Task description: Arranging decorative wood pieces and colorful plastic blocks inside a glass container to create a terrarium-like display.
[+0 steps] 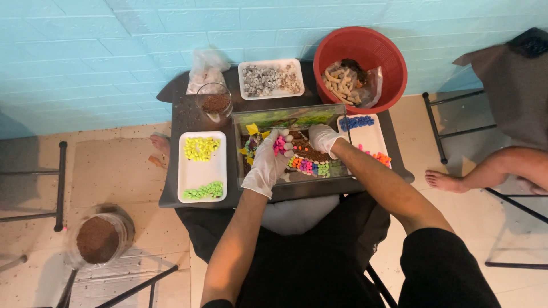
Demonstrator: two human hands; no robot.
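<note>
Both gloved hands are held over the glass tank [292, 117]; pink pebbles [279, 145] are cupped in the left hand [268, 162]; the right hand [322, 137] is curled, its grip hidden; white trays [202, 166] are set close alongside.

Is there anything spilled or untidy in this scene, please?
Yes. Small dark specks are scattered over the floor around the container of brown soil at lower left, as if spilled. On the table, the trays look orderly.
</note>
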